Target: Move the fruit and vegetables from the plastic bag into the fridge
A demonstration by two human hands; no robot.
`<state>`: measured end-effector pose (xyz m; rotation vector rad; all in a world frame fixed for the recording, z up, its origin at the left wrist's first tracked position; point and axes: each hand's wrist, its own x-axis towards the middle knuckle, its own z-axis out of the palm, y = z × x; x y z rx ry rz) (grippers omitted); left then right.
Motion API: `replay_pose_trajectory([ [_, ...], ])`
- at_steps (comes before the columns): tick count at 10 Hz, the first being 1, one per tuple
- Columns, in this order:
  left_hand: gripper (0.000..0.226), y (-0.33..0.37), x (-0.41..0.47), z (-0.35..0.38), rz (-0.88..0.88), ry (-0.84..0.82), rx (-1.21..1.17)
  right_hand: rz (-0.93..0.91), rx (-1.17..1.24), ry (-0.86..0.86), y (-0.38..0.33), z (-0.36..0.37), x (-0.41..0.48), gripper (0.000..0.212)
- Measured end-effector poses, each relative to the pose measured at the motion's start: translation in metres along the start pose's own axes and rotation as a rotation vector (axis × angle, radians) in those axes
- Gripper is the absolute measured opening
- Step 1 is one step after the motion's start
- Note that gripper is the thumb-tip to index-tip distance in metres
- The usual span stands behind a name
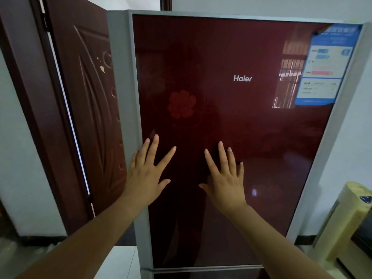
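A tall fridge with a dark red glossy door [251, 137] and grey frame fills the view; its door is closed. My left hand [147, 172] is spread flat near the door's left edge, fingers apart and holding nothing. My right hand [225, 178] is spread the same way over the middle of the door. Whether the palms touch the glass I cannot tell. No plastic bag, fruit or vegetables are in view.
A brown wooden room door [88, 107] stands open just left of the fridge. A blue label [326, 67] is stuck at the fridge door's upper right. A pale yellow cabinet or appliance [350, 228] stands at the lower right against the white wall.
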<state>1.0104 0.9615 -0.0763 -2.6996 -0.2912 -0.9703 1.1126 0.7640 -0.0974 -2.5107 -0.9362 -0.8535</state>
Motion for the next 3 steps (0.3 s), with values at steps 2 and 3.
replay_pose_trajectory([
  [2, 0.076, 0.001, -0.007, -0.04, 0.021, -0.067, -0.097, -0.005, 0.16, 0.017, 0.001, -0.046, -0.006, 0.082],
  [3, 0.07, 0.001, -0.015, -0.065, 0.059, -0.053, -0.098, -0.002, 0.14, 0.059, -0.006, -0.076, -0.008, 0.078],
])
